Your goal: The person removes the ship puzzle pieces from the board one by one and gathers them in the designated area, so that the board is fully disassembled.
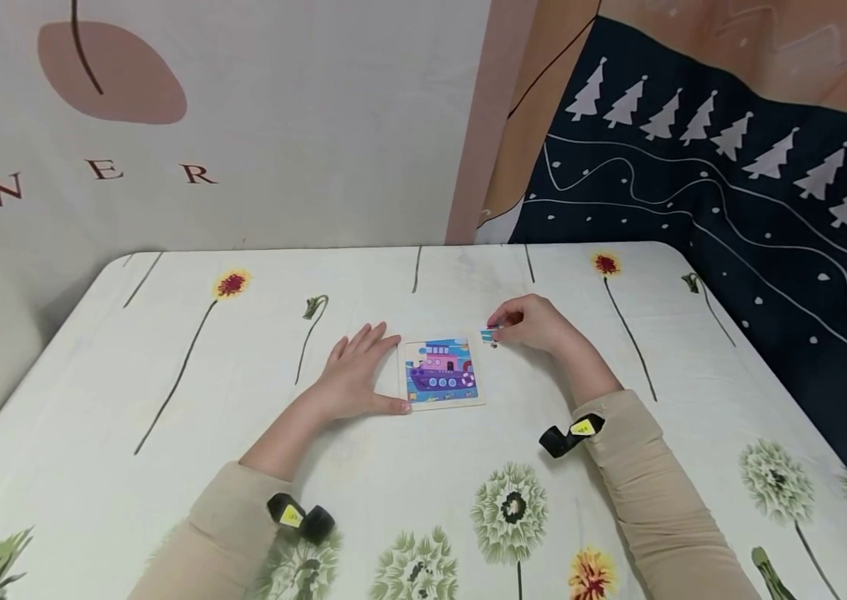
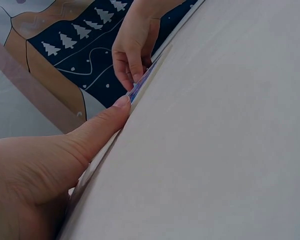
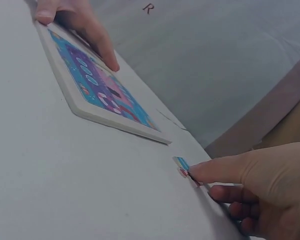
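Note:
A square wooden jigsaw puzzle [image 1: 442,371] with a pink and purple ship picture lies on the tablecloth. My left hand [image 1: 356,375] is spread along its left side, thumb at the near corner and index finger at the far one. Just right of the board, my right hand [image 1: 532,323] has thumb and index finger together at small puzzle pieces [image 1: 487,336], blue-striped with bits of red. The right wrist view shows the thumb tip on these pieces [image 3: 181,163], low over the cloth; the fingers partly hide them. The other right fingers are curled.
The tablecloth [image 1: 393,483] is white with printed flowers. Behind the table hangs a pale wall cloth [image 1: 318,150] with letters, and a dark blue cloth [image 1: 641,175] with white trees is at the right. Black wrist cameras [image 1: 316,524] sit on both sleeves.

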`<state>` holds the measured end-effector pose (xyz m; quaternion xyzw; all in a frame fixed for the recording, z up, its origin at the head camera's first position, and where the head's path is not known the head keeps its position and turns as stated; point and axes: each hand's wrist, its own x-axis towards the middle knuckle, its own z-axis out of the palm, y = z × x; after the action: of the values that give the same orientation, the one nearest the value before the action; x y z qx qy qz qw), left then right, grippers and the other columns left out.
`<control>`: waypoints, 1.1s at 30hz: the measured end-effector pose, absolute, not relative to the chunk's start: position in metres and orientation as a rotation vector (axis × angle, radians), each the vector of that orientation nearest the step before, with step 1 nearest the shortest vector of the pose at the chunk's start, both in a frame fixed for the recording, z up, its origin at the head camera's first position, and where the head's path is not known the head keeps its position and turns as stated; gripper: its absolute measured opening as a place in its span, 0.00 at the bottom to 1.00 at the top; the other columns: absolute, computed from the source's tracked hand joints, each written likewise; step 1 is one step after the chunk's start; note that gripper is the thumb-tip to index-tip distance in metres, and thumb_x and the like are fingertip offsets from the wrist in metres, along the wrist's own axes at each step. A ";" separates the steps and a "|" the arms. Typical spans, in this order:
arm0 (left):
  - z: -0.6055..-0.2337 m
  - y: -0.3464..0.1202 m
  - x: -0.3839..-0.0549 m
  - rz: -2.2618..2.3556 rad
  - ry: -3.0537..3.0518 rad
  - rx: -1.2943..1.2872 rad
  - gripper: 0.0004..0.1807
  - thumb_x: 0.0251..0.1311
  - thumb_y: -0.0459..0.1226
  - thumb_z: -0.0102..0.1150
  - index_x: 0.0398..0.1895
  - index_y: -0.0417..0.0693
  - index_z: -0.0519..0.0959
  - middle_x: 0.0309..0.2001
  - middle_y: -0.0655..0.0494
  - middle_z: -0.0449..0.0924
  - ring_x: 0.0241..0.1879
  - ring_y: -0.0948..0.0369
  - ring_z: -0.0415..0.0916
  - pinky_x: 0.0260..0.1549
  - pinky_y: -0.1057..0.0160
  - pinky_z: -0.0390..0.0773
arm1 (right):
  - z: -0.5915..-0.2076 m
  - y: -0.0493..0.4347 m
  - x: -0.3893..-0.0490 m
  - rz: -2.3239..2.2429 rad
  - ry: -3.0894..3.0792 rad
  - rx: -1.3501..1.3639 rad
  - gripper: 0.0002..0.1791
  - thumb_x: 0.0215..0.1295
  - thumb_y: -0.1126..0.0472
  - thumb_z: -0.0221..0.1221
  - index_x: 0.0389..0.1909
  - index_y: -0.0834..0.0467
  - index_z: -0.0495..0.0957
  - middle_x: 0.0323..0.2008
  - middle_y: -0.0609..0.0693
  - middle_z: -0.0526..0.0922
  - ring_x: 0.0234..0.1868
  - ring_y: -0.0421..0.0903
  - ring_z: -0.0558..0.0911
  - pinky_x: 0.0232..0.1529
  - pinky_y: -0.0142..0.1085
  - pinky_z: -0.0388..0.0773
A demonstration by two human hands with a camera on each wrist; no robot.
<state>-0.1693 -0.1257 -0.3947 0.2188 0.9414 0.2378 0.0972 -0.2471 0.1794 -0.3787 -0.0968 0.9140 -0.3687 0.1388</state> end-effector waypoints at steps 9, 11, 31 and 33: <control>-0.392 -0.125 -0.169 0.714 2.791 0.658 0.59 0.40 0.60 0.72 0.73 0.45 0.56 0.75 0.43 0.40 0.73 0.46 0.32 0.66 0.40 0.32 | -0.375 0.179 -0.246 -1.095 2.665 -0.357 0.11 0.58 0.62 0.67 0.42 0.57 0.85 0.36 0.50 0.82 0.36 0.50 0.72 0.36 0.38 0.70; -0.393 -0.125 -0.169 0.715 2.792 0.658 0.59 0.40 0.60 0.72 0.73 0.45 0.56 0.75 0.43 0.40 0.73 0.46 0.32 0.66 0.40 0.32 | -0.374 0.177 -0.244 -1.093 2.675 -0.395 0.11 0.59 0.62 0.67 0.43 0.56 0.85 0.35 0.50 0.82 0.35 0.50 0.72 0.35 0.38 0.70; -0.395 -0.125 -0.170 0.704 2.792 0.655 0.59 0.41 0.61 0.71 0.73 0.45 0.56 0.75 0.43 0.41 0.73 0.46 0.32 0.66 0.40 0.32 | -0.377 0.134 -0.228 -1.134 2.585 -0.668 0.15 0.60 0.62 0.66 0.48 0.55 0.83 0.33 0.49 0.78 0.33 0.48 0.71 0.34 0.36 0.70; -0.396 -0.126 -0.170 0.701 2.790 0.650 0.59 0.41 0.61 0.71 0.74 0.45 0.56 0.75 0.43 0.40 0.73 0.46 0.32 0.66 0.40 0.32 | -0.378 0.130 -0.226 -1.135 2.583 -0.703 0.15 0.59 0.62 0.66 0.48 0.55 0.83 0.33 0.48 0.78 0.33 0.48 0.72 0.33 0.36 0.71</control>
<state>-0.1699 -0.1256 -0.3956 0.2195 0.9416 0.2366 0.0960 -0.2259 0.1302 -0.3779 -0.2400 0.8823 -0.3878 0.1166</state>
